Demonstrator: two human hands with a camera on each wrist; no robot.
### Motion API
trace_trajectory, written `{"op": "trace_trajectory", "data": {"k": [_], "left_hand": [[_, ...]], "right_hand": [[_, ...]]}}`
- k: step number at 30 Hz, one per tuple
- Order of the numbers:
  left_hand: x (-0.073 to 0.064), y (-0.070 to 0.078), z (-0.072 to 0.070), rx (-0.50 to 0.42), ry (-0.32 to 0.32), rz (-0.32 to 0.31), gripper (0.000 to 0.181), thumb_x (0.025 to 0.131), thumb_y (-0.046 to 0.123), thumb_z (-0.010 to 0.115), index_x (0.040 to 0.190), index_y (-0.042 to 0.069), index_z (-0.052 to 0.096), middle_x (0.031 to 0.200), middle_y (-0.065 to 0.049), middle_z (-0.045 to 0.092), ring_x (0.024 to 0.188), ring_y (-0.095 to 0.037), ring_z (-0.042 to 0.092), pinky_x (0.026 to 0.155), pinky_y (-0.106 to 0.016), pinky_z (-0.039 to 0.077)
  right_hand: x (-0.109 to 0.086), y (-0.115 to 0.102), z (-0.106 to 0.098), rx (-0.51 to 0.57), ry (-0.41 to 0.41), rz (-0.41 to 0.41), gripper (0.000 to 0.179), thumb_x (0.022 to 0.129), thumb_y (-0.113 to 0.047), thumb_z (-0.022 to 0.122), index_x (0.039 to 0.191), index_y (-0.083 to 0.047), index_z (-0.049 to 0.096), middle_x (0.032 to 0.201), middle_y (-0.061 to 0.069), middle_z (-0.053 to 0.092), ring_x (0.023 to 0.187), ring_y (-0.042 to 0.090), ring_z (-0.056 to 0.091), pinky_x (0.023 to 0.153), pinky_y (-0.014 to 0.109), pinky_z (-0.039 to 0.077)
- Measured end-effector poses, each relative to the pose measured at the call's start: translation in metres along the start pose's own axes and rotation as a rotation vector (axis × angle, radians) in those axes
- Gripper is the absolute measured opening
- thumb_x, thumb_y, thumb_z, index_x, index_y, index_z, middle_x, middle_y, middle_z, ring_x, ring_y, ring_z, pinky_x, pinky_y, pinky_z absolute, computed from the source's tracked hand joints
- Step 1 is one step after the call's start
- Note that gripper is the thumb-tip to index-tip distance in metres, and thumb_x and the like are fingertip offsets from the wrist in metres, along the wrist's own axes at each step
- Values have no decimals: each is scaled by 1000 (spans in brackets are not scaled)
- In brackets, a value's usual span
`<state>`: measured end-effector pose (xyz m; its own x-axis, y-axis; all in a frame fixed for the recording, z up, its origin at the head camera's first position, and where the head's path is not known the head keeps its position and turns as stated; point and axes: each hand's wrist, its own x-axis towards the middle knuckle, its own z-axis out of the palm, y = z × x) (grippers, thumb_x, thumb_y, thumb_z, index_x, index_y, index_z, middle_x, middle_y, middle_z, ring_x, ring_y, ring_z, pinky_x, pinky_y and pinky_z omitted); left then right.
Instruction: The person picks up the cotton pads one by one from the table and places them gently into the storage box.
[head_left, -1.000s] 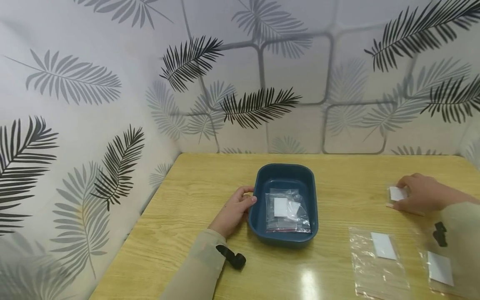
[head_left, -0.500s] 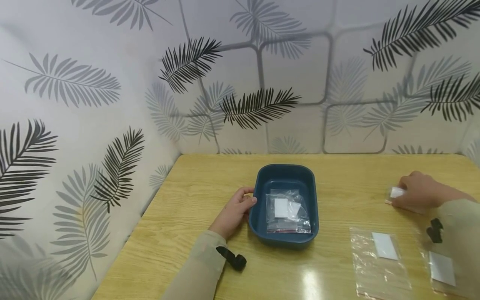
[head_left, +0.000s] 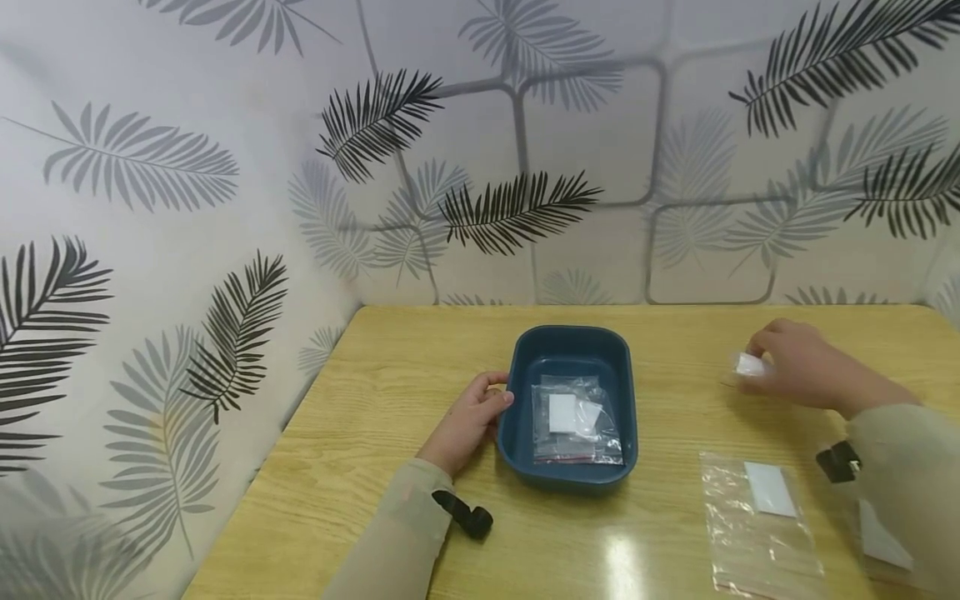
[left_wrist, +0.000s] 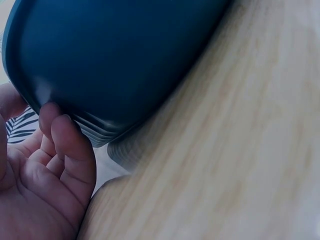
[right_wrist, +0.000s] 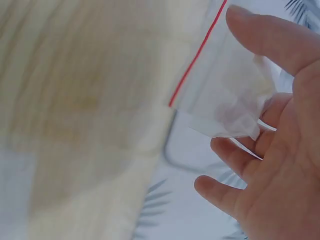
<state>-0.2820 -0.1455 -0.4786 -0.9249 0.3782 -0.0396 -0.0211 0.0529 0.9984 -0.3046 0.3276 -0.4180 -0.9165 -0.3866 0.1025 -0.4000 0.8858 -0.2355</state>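
Observation:
A dark blue plastic bin (head_left: 567, 483) stands on the wooden table, with clear zip bags (head_left: 573, 450) holding white squares inside it. My left hand (head_left: 468, 421) holds the bin's left side; in the left wrist view curled fingertips (left_wrist: 60, 125) meet the outer wall just below the rim. Right of the bin, my right hand (head_left: 802, 367) pinches a small clear zip bag (right_wrist: 220, 95) with a red seal line, held between thumb and fingers. A white piece shows at its fingertips in the head view.
A clear zip bag (head_left: 757, 533) with a white card lies on the table at front right. Another bag with a white card (head_left: 881, 533) is partly hidden under the right sleeve. A leaf-patterned wall (head_left: 585, 250) borders the table's back edge.
My right hand has moved left and slightly back toward the bin, carrying the zip bag up off its spot. My left hand and the bin have stayed put.

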Motion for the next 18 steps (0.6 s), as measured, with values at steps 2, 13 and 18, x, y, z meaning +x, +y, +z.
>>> {"op": "trace_trajectory", "data": {"k": [2,13,18], "left_hand": [[0,1,0,3,-2,2,44,104,27,58,143,11,47,109,-17,65,89,-24,66,79,-33,55],[1,2,2,6,6,-5,43,104,26,57,143,11,47,112,-18,65,90,-24,66,79,-33,55],[0,2,2,2,12,-8,42,104,25,57,143,11,47,112,-19,65,89,-24,67,78,-33,55]], "right_hand": [[1,-13,-5,22,-3,-12,44,83,-40,83,99,-2,68,112,24,59,106,46,54,87,62,43],[6,-73,-22,23,69,-187,18,94,-28,74,96,-10,73,110,7,64,102,30,61,86,51,49],[12,-93,-23,15,127,-236,13,91,-24,77,93,-11,73,108,6,64,101,29,61,87,51,49]]}}
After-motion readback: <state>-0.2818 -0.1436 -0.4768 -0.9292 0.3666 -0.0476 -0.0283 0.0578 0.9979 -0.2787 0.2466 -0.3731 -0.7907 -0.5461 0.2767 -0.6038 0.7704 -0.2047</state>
